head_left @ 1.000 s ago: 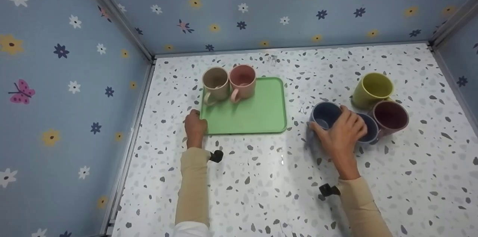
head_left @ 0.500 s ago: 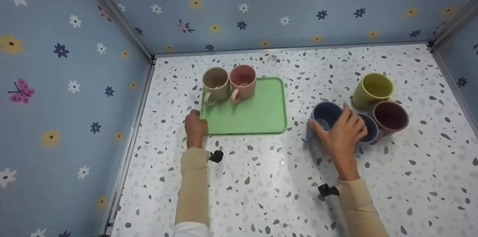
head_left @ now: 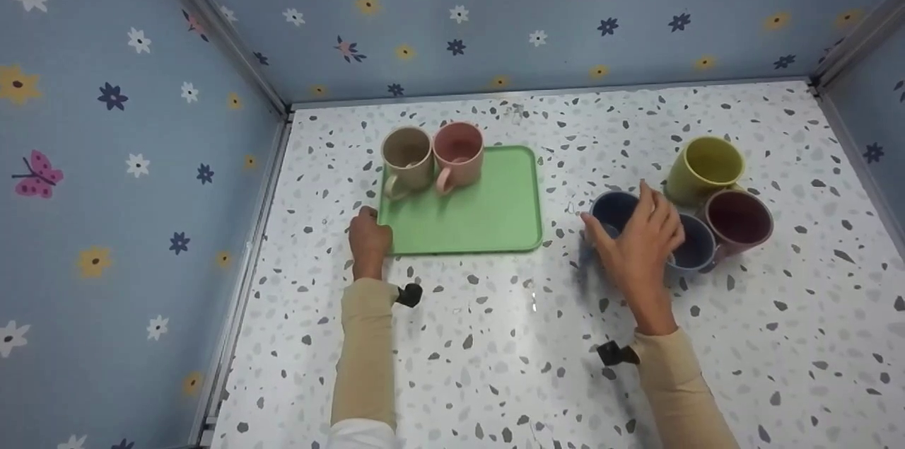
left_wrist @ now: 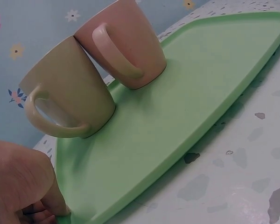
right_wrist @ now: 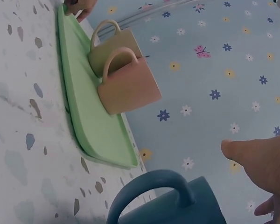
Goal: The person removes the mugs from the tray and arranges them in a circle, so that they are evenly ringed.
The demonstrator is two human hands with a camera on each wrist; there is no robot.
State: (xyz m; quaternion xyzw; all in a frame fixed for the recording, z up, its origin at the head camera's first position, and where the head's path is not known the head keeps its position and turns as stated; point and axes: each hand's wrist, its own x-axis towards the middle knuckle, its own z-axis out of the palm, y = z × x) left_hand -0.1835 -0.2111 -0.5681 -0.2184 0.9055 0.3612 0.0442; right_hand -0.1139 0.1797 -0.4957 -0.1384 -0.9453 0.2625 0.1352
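Note:
My left hand [head_left: 370,240] pinches the front left corner of a green tray [head_left: 488,223]; in the left wrist view its fingertips meet the rim. A beige mug [head_left: 408,159] and a pink mug [head_left: 459,152] stand side by side at the tray's back left, handles toward me. To the right of the tray, my right hand [head_left: 640,247] hovers over a dark blue mug [head_left: 611,208] with thumb and fingers spread. In the right wrist view this blue mug [right_wrist: 177,210] shows its handle, and the thumb is apart from it.
Close on the right of the hand stands a second blue mug [head_left: 693,247], beside a maroon mug [head_left: 739,223] and a yellow mug [head_left: 707,170]. All are on a white speckled table [head_left: 466,364], bounded by flowered blue walls [head_left: 495,25] at the back and sides.
My right hand has risen slightly and shifted a little left, its fingers spreading, so more of the second blue mug shows. The left hand, tray and mugs stay put.

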